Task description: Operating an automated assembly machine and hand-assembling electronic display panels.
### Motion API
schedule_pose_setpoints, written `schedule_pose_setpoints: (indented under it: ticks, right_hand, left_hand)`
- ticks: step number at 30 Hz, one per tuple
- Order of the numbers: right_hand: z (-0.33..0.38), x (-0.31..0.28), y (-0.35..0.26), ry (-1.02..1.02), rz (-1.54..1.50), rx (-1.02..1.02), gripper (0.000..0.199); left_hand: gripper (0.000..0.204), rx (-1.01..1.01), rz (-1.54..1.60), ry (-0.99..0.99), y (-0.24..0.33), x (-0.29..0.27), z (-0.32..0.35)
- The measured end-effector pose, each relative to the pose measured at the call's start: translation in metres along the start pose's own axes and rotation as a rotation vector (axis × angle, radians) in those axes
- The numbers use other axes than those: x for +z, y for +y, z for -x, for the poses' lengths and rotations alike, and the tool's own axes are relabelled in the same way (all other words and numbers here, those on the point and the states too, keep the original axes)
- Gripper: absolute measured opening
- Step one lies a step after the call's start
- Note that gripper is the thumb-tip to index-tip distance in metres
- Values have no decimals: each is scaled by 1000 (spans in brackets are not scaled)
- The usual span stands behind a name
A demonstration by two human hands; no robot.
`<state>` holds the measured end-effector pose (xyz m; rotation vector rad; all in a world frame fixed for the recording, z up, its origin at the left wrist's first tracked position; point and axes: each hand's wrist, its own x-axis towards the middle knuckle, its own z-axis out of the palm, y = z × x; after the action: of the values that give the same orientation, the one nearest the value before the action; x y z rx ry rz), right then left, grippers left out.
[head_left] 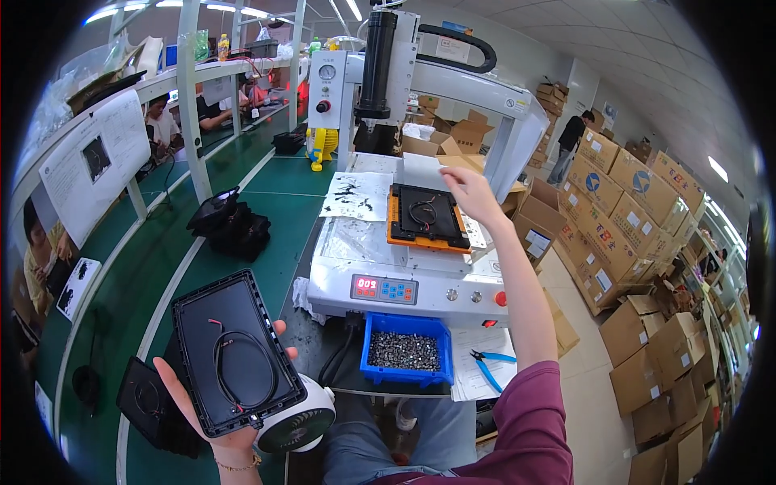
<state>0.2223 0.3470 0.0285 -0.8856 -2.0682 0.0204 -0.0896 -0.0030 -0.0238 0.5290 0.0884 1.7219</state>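
My left hand (230,436) holds a black rectangular plastic housing (237,352) from beneath, fingers showing along its right edge. A coiled black cable (245,368) with red-tipped ends lies inside it. Over the bench machine (347,275), my right hand (469,192) is closed, fingertips together beside a white sheet-like piece (422,171); what they pinch, if anything, is too small to tell. Just below that hand, a similar black housing (423,217) with a coiled cable sits in an orange fixture (395,212). The machine's black vertical cylinder (377,69) rises behind the fixture.
A blue bin (406,378) of small metal parts stands below the control panel (384,288). Blue-handled pliers (489,372) lie on papers to its right. Stacked black housings (230,225) and a white fan (299,420) are on the left. Cardboard boxes (622,210) fill the right side.
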Motion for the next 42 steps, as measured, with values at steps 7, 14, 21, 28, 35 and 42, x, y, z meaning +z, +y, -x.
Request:
schedule_pose_setpoints:
  ticks: [7, 14, 21, 28, 35, 42]
  right_hand:
    - [159, -63, -53, 189, 393, 122, 16]
    - [265, -46, -39, 202, 418, 251, 25]
    - [266, -44, -37, 257, 438, 260, 25]
    - [247, -53, -77, 204, 265, 202, 27]
    - [207, -43, -168, -447, -372, -265, 32]
    - [199, -11, -172, -700, -344, -479, 20]
  left_hand:
    - [110, 23, -24, 61, -3, 8, 5]
    - [105, -121, 10, 1, -34, 21, 13]
    - [109, -257, 89, 104, -70, 36, 32]
    - [123, -602, 104, -39, -113, 5, 31]
    - [92, -736, 169, 38, -143, -29, 40]
    - [92, -787, 46, 44, -147, -34, 46]
